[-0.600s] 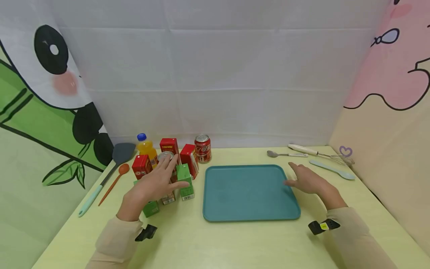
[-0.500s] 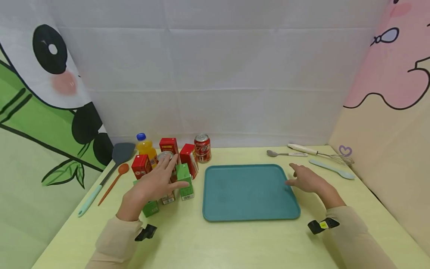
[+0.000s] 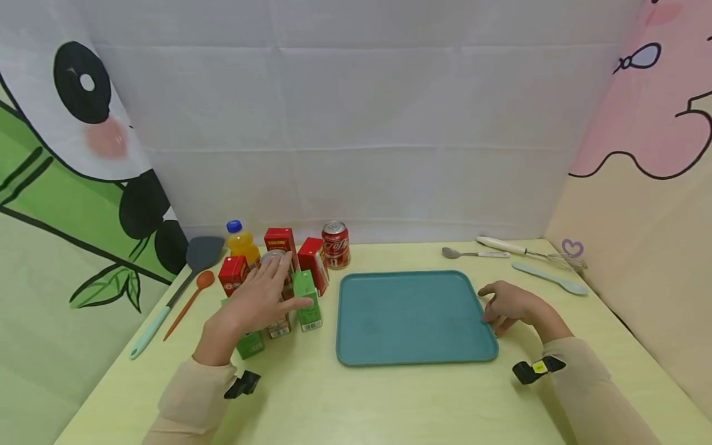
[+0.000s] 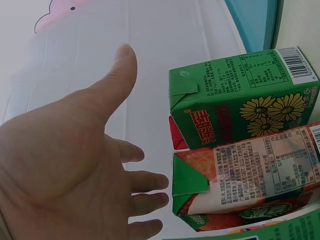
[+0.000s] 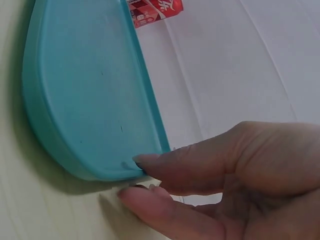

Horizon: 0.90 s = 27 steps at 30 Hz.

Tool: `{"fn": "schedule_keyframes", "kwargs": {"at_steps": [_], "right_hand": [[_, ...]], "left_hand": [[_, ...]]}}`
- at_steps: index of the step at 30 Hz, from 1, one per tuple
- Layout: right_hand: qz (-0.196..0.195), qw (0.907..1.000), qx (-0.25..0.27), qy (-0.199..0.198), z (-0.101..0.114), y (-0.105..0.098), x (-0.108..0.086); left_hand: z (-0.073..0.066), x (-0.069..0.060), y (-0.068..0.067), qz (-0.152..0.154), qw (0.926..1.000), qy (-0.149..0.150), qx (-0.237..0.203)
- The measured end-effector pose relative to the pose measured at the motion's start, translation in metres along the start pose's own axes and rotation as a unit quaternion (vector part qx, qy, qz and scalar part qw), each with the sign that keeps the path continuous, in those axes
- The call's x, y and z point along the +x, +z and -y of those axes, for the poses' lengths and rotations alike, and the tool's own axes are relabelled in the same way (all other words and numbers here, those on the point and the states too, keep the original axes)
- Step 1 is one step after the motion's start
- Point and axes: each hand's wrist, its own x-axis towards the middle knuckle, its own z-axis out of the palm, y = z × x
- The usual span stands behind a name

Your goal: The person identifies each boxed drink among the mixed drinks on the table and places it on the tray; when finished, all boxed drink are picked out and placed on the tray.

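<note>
At the far left of the table (image 3: 384, 408), a turner (image 3: 180, 288) with dark blade and mint handle lies beside an orange-brown spoon (image 3: 204, 280). Next stand a red carton (image 3: 234, 275) and, behind it, an orange juice bottle (image 3: 243, 245) with a blue cap.

The left hand (image 3: 253, 306) is above this group of drinks, its fingers straight and slightly apart, the thumb spread away to the side. It holds nothing; whether the fingertips touch the silver-topped can (image 3: 272, 254) under them, I cannot tell. Nearest to the thumb stands a green carton (image 4: 240, 95) with yellow flowers, just beside a fruit-patterned carton (image 4: 250, 170). Behind are two more red boxes (image 3: 313, 266), then a cola can (image 3: 336, 246).

In the middle, the teal tray (image 3: 414, 318) lies flat on the table. At its right edge is the right hand (image 3: 514, 307), the fingers bent; one digit reaches over the rim, another is lower, outside it. Whether they pinch the rim, I cannot tell. Farther right lie a metal spoon (image 3: 475, 255), a whisk (image 3: 503, 247) and a mint spatula (image 3: 547, 279).
</note>
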Motion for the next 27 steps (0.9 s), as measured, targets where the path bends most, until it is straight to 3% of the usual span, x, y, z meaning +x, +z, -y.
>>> {"fn": "schedule_keyframes", "kwargs": {"at_steps": [14, 27], "right_hand": [[0.012, 0.9973, 0.072, -0.011, -0.012, -0.005, 0.0], [0.034, 0.9955, 0.079, -0.04, -0.016, -0.003, -0.01]], "left_hand": [[-0.002, 0.0, -0.001, -0.014, 0.9995, -0.008, 0.028], [-0.002, -0.001, -0.003, -0.011, 0.9998, -0.011, 0.013]]}}
